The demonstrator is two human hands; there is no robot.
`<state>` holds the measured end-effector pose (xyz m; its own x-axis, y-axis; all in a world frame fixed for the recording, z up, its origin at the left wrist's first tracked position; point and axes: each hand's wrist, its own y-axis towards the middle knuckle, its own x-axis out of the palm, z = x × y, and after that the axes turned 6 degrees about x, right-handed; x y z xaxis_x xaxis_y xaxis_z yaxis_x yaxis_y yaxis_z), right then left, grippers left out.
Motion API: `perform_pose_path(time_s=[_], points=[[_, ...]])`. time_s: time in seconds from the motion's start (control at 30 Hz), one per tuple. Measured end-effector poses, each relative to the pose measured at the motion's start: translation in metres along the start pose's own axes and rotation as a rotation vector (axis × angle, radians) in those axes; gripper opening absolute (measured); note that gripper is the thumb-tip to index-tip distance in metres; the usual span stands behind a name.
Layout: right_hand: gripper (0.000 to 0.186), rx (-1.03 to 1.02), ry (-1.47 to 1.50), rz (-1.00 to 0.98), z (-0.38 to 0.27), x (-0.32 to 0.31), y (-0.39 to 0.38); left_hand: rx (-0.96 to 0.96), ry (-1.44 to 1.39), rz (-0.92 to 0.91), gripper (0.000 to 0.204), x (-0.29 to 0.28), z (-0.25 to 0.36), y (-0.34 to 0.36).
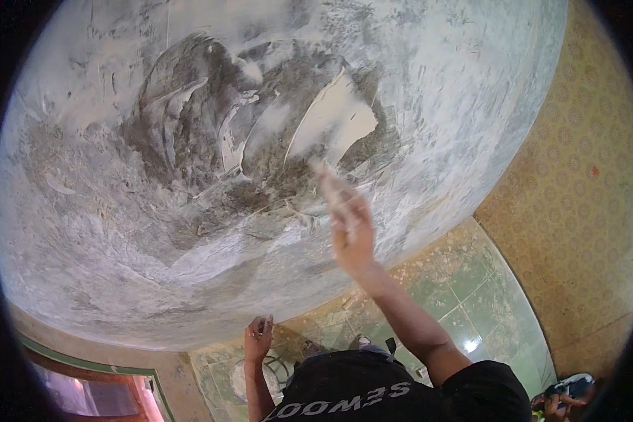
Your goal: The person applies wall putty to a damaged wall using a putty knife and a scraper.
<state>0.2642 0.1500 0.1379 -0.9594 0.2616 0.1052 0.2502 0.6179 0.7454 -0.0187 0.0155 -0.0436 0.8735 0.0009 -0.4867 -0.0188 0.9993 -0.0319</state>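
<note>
My right hand (348, 218) is raised against the wall (429, 126), blurred by motion, its fingers closed. A small pale tip shows at the fingers, but I cannot make out what they hold. Just above it, a thick cream smear of putty (341, 116) lies across a dark grey bare patch (190, 126). A thinner streak of putty (232, 137) runs to its left. Lower down, my left hand (259, 334) hangs near the wall's lower part with its fingers curled in and whitish smears on them. Whether anything is inside them is hidden.
Green floor tiles (436, 299) with pale splatter lie below. A round rimmed object (274, 369) stands on the floor beside my left forearm. At right is a yellow patterned surface (577, 141). A window (91, 394) is at lower left, and a dark bundle (570, 394) at lower right.
</note>
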Motion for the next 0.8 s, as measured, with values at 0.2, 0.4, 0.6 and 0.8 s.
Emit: perform_pose_path(time_s=[0.2,0.4,0.6,0.8], points=[[0.035,-0.145,-0.640,0.242,-0.061,-0.045,0.096,0.034,-0.026,0.018,0.026,0.009,-0.011,-0.008],[0.059,-0.480,-0.877,0.034,-0.007,-0.030,0.044,-0.035,-0.045,0.068,0.026,0.011,-0.016,-0.026],[0.037,0.230,-0.255,-0.143,-0.016,-0.072,0.032,-0.029,-0.042,0.055,0.027,0.017,-0.006,-0.031],[0.039,-0.453,-0.617,-0.013,-0.092,-0.092,0.132,-0.041,-0.050,0.108,0.028,0.031,-0.004,-0.030]])
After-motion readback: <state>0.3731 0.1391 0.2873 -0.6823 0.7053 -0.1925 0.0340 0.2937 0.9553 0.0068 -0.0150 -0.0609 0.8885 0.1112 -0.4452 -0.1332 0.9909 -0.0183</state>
